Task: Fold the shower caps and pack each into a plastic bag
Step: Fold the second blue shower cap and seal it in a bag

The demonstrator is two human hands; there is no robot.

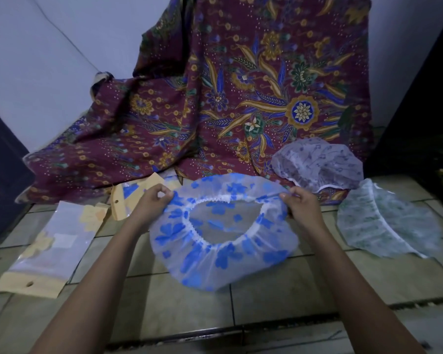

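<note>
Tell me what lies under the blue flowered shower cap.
Only floor tiles show beneath the blue cap, dimly through its thin plastic. The left hand and right hand pinch its far rim; anything under the gathered folds is hidden.

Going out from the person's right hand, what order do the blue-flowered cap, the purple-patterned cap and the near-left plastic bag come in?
1. Blue-flowered shower cap, its rim pinched by the right hand.
2. Purple-patterned shower cap, just behind that hand, on the batik cloth.
3. Near-left plastic bag, far across on the floor tiles.
</note>
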